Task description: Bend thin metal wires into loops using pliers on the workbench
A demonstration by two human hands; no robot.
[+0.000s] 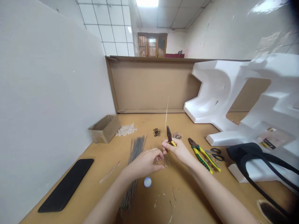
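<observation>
The one head-worn camera is looking forward and steeply down from above the person's forearms, facing along the tabletop toward a cardboard back panel. It is sitting close to the left hand and right hand, which are filling the lower middle of the frame. Its wide lens is also taking in a white foam block on the right, and a wooden-framed window and ceiling panels far beyond.
</observation>
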